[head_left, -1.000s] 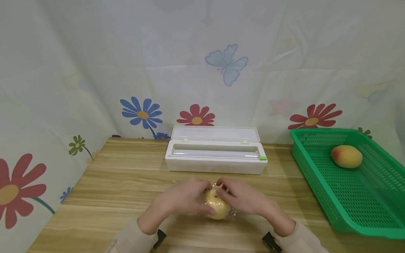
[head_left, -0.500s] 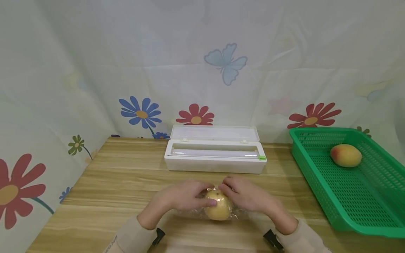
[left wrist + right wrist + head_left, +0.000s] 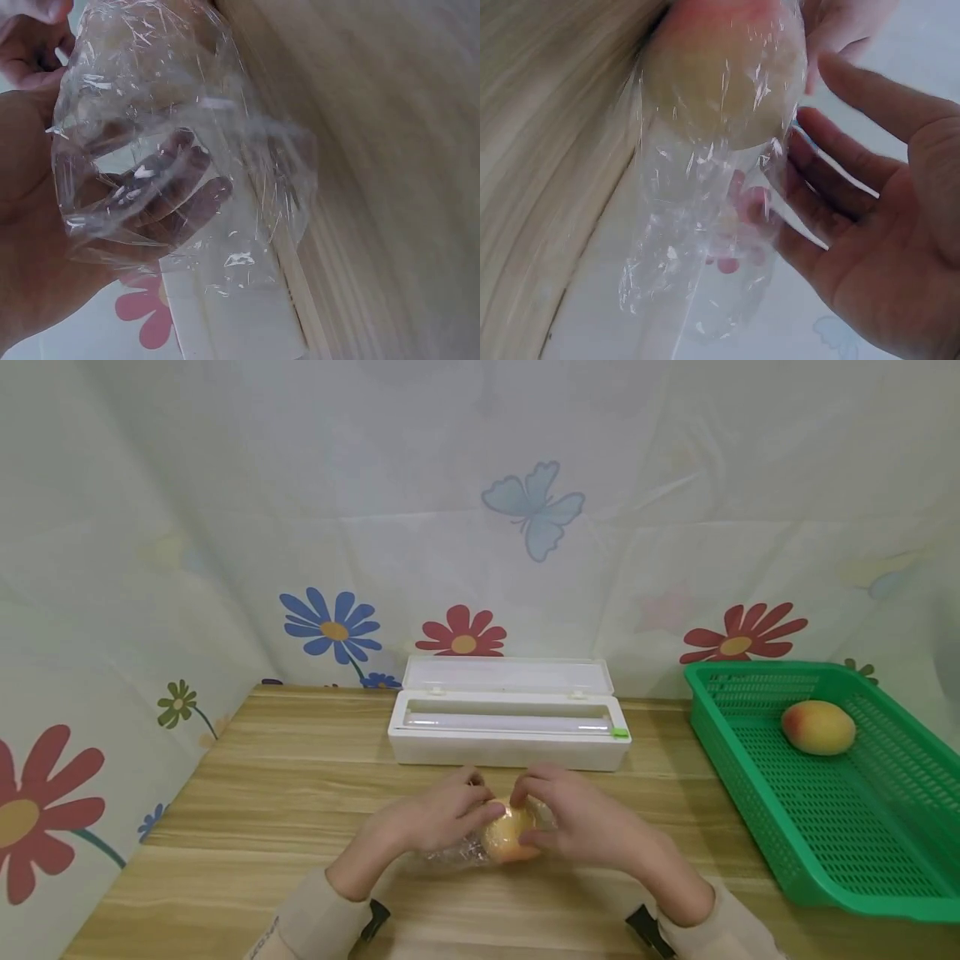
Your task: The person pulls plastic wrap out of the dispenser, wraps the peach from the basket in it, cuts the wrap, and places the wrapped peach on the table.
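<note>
A yellow mango (image 3: 510, 835) with a reddish end lies on the wooden table, wrapped in clear cling film (image 3: 682, 225). Loose crumpled film (image 3: 150, 82) trails off the fruit's left side. My right hand (image 3: 585, 818) holds the mango from the right, fingers over its top and thumb low in front. From the other side my left hand (image 3: 435, 814) reaches in, thumb near the mango's upper left. In the left wrist view its fingers (image 3: 199, 199) lie loosely bent behind the film. The far side of the mango is hidden.
A white cling film dispenser (image 3: 510, 752), lid raised and roll (image 3: 506, 722) inside, stands behind the hands. At the right is a green basket (image 3: 750, 802) with another mango (image 3: 817, 727) in it. A flower-print curtain (image 3: 360, 485) hangs behind the table.
The wrapped mango has been turned, so its reddish end now shows at the lower front. My right thumb has come down onto its front; my left thumb has shifted up off its middle.
</note>
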The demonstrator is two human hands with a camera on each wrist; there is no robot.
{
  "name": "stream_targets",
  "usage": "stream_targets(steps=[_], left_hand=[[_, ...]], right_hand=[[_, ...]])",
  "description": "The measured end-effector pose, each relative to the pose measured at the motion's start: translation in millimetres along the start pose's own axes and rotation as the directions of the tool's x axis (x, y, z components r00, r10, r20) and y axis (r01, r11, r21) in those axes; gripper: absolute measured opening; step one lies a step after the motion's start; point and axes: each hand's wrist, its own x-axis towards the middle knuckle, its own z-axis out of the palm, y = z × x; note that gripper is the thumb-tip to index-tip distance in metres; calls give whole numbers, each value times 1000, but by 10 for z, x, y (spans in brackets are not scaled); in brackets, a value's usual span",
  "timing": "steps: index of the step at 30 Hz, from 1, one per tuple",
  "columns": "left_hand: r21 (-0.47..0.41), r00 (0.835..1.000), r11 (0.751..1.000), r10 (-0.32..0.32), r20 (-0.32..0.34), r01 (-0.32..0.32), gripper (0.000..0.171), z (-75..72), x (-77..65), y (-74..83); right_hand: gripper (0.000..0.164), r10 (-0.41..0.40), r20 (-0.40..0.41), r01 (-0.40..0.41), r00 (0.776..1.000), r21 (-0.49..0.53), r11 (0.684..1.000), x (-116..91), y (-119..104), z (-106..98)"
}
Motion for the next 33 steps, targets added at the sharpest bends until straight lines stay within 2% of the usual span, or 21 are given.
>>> stream_targets(steps=[4,7,11,16,20,28,31,33], left_hand=[[48,999,999,13,-29,-12,43,18,12,-12],[52,997,998,36,-62,-33,40,33,29,-11],[-4,996,1000,2,-87,-2,42,42,36,-9],[-57,996,996,-67,-56,64,57,34,25,-10],[-33,997,998,-61,-41,60,68,28,20,-10],[0,997,997,-77,-28,77,72,1,-6,-1],[2,993,996,-85,-76,86,80,-37,-31,19],[-5,988,998,-58,-141,58,81,-62,-33,48]], right_hand=[[43,-30,8,30,1000,-39,999,2,-27,17],[49,-37,3,37,999,-51,998,3,-22,37],[53,-26,-6,25,1000,-53,998,3,16,63],[55,9,-10,-9,1000,-15,1000,6,72,84],[57,32,-5,-32,999,5,999,14,93,99],[68,105,62,-108,993,47,993,35,103,139],[64,94,44,-97,995,64,993,48,119,150],[62,96,30,-98,995,77,992,54,136,149]])
